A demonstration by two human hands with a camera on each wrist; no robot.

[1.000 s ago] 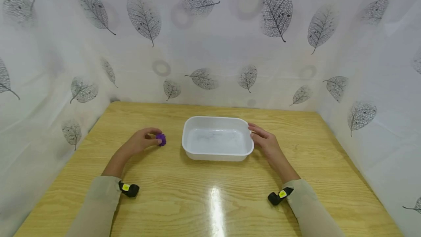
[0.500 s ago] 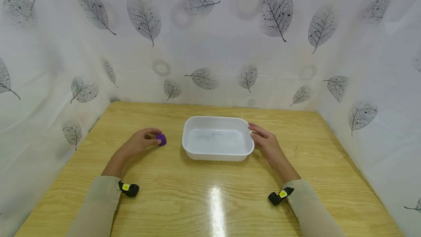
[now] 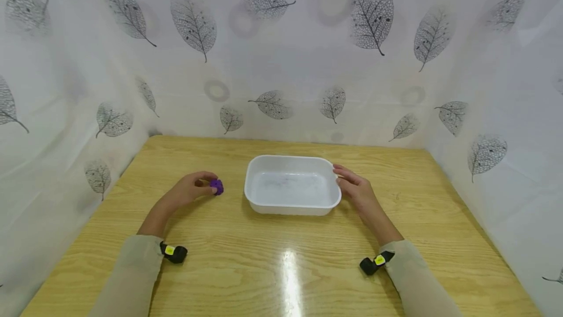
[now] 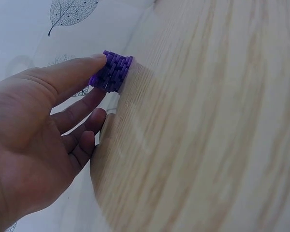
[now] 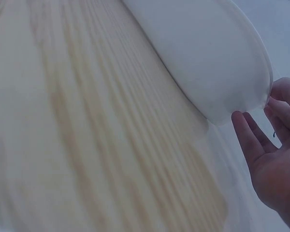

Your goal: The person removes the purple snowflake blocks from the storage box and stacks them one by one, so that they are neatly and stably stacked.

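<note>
In the head view a white rectangular plastic basin (image 3: 292, 209) with rounded corners stands on the wooden table, its inside bare apart from faint greyish marks. Left of it, my left hand (image 3: 189, 190) pinches a small purple ridged piece (image 3: 218, 186) between thumb and fingers. The left wrist view shows that purple piece (image 4: 112, 72) made of stacked, brick-like ridges, at or just above the table; contact is unclear. My right hand (image 3: 358, 192) touches the basin's right end. In the right wrist view its fingertips (image 5: 238, 117) lie against the outer end wall.
The wood-grain table (image 3: 246, 263) spreads around the basin and both hands. A white sheet with leaf prints (image 3: 281, 53) hangs along the back and both sides. Black cameras sit on both wrists.
</note>
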